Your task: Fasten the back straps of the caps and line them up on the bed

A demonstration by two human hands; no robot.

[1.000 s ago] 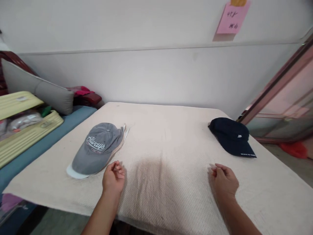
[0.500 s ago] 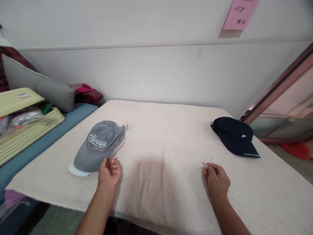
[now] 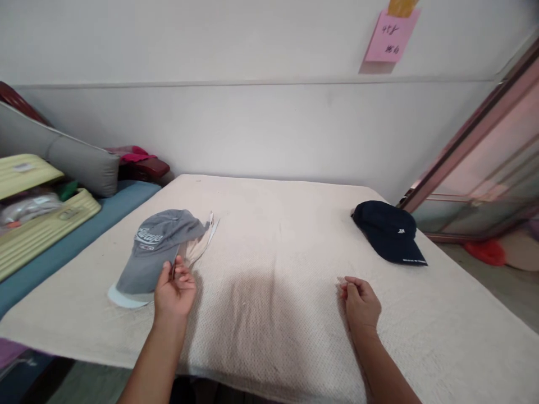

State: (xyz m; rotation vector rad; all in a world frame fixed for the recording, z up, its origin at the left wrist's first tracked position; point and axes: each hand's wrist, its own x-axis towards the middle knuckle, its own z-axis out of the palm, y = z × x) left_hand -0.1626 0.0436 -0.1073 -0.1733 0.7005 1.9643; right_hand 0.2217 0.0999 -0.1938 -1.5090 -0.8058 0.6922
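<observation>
A grey baseball cap (image 3: 162, 241) with white "Always" lettering and a pale brim edge lies on the left of the cloth-covered table. My left hand (image 3: 174, 289), palm up, pinches the cap's near right rim between thumb and fingers. That side is tipped up a little, and some pale lining shows. On the right, my right hand (image 3: 361, 302) rests low over the cloth with its fingers pinched together. Something pale may stick out at its fingertips, too small to name. Beyond that hand sits a dark navy cap (image 3: 385, 231), brim facing me, untouched.
A cream cloth (image 3: 269, 224) covers the table. To the left are a yellow-green storage box (image 3: 46, 219) with its lid ajar and a grey cushion (image 3: 84, 163). A pink note (image 3: 391, 39) hangs on the wall behind. A pink-framed glass door (image 3: 475, 151) stands at right.
The grey cap's right side has been raised and tilted leftward by my left hand, baring more lining. My right hand keeps its pinch. The whole view has shifted slightly.
</observation>
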